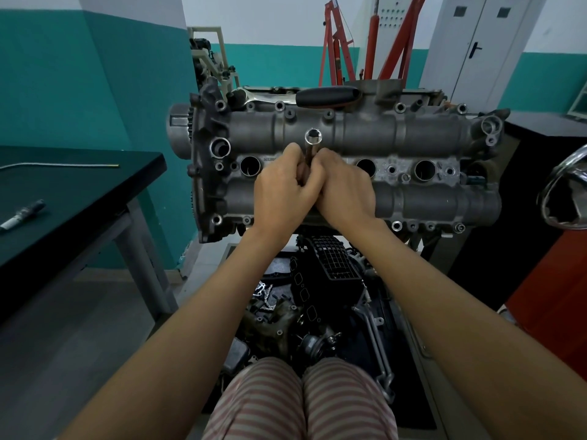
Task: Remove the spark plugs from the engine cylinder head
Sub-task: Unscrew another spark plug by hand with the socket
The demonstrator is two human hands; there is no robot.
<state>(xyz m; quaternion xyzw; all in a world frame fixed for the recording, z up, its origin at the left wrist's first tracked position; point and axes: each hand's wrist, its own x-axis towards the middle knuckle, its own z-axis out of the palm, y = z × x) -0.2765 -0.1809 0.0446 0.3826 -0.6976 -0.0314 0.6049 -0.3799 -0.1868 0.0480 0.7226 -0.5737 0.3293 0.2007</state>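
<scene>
With our left hand and right hand both gripping the socket tube standing in the cylinder head well between them, we judge that a tilted pull could jam it or drop the unseen spark plug back down.

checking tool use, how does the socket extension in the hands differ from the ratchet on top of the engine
The socket extension stands upright, gripped by the left hand and right hand; the ratchet lies flat, untouched. The extension is bare metal; the ratchet has a black handle. Both are shiny steel.
</scene>
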